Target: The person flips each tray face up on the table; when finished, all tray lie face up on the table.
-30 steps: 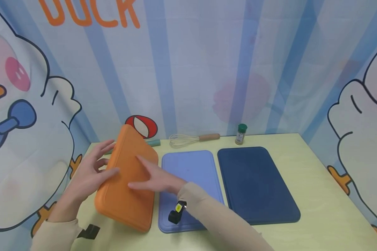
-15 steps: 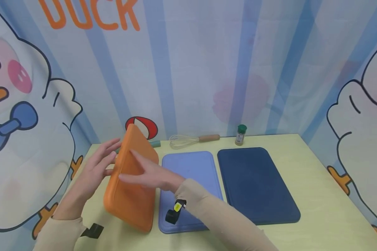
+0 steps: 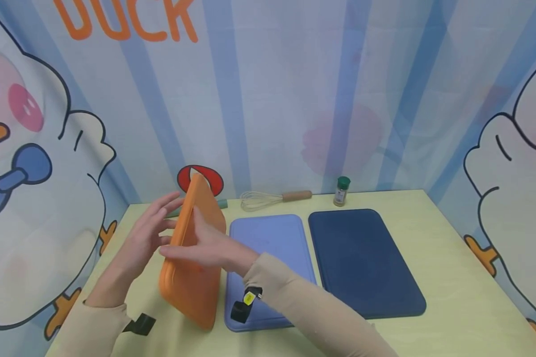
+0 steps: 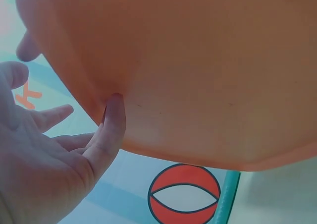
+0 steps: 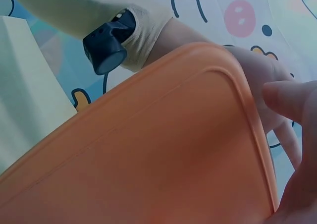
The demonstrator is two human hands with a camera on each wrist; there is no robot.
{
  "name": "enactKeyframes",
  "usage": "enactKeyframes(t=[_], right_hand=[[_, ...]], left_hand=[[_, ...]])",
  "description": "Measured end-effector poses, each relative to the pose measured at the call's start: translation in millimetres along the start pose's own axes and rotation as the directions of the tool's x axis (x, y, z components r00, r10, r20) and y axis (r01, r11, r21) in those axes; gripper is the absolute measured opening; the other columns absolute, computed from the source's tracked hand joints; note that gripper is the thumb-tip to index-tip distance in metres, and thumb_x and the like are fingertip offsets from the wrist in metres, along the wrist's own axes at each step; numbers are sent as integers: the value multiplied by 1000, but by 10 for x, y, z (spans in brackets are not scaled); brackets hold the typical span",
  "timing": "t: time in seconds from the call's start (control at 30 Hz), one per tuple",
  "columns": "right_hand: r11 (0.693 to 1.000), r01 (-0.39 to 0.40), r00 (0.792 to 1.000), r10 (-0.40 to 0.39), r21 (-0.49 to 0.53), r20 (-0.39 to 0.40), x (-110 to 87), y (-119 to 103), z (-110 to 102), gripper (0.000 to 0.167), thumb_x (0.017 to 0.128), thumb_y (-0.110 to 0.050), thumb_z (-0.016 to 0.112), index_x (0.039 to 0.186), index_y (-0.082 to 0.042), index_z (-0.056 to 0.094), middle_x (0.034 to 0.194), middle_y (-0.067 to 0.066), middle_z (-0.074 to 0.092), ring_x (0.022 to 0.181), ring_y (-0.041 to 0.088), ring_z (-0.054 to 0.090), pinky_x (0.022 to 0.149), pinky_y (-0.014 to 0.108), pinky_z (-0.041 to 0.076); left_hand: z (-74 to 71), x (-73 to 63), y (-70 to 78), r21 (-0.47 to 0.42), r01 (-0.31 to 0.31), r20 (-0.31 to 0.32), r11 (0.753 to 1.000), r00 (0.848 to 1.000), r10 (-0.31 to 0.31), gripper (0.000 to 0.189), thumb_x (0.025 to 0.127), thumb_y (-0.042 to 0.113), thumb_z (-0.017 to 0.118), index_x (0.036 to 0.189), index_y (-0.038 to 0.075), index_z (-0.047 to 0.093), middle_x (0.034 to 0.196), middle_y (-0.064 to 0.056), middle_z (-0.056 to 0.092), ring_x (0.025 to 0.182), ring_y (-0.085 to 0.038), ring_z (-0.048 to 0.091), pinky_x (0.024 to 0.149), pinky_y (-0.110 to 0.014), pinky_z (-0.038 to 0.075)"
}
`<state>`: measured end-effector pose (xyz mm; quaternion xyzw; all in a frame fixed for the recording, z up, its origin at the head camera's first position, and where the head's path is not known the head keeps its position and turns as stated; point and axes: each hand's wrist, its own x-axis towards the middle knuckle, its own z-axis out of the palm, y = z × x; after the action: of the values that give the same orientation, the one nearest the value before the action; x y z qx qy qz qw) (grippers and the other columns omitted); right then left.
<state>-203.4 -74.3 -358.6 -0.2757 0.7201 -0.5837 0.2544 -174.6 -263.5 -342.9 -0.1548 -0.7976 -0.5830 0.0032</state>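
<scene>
An orange cutting board [image 3: 192, 297] stands steeply tilted with its left edge raised and its lower side toward the table. At its left, my left hand [image 3: 138, 243] has its fingers spread; in the left wrist view one finger of the left hand [image 4: 54, 174] touches the board's underside near the rim. From the other side my right hand [image 3: 212, 246] lies against the board's face, and its thumb reaches past the raised edge. The right wrist view shows the board's grooved corner [image 5: 208, 95] with the left palm behind it. Some right fingertips are hidden.
Right of the orange board lie a light blue board [image 3: 270, 233] and a navy board [image 3: 364, 263], flat. Along the back are a whisk [image 3: 272, 199], a spice jar [image 3: 341, 192] and a teal stick-like thing [image 3: 222, 204], partly hidden. A printed curtain [image 3: 286, 99] hangs behind.
The orange board has tipped further upright, its raised edge swinging right. My left hand has moved right with it, and my right thumb has shifted left over the edge.
</scene>
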Motion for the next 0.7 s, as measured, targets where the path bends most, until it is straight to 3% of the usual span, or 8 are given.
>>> enactKeyframes(t=[0.13,0.27,0.37,0.47,0.57,0.7], right_hand=[[1000,13,1000,-13,-13,-19,-1,-16,8,104,94,-44,75,166,-35,1,159,-11,34,134,7,47,94,37,55],[999,-3,997,0,-42,-76,-15,-37,18,103,93,-42,78,166,-28,6,150,-7,46,125,8,56,97,38,54],[999,-16,991,11,-36,-130,-29,-59,30,105,91,-37,81,166,-27,8,143,-1,52,113,8,62,92,35,56],[999,-14,988,20,42,-155,-34,-71,42,109,92,-21,78,167,-33,0,141,4,50,91,15,67,73,37,60],[992,-11,985,31,122,-168,-31,-64,50,105,92,-4,70,168,-30,2,137,6,46,75,21,63,58,36,58],[983,-10,981,45,182,-189,-32,-29,57,93,93,4,65,166,-21,13,136,5,46,82,23,64,55,35,58]], left_hand=[[25,16,20,-20,-6,9,1000,1000,6,57,115,39,28,166,15,28,167,-18,35,122,-17,62,91,-33,58],[54,26,57,-67,-15,31,998,999,17,56,114,39,28,166,16,29,167,-20,34,122,-17,62,92,-35,58],[77,38,76,-99,-11,51,995,999,17,56,114,39,28,165,17,29,167,-20,33,122,-19,62,91,-37,58],[110,62,81,-102,2,65,995,998,5,55,114,38,29,165,17,30,167,-19,34,121,-22,61,91,-38,58],[151,95,68,-75,19,77,997,997,-13,56,114,37,31,165,15,29,165,-19,37,120,-25,60,90,-39,58],[200,131,48,-37,43,87,998,995,-39,56,113,36,34,164,13,29,163,-19,39,119,-31,55,89,-38,58]])
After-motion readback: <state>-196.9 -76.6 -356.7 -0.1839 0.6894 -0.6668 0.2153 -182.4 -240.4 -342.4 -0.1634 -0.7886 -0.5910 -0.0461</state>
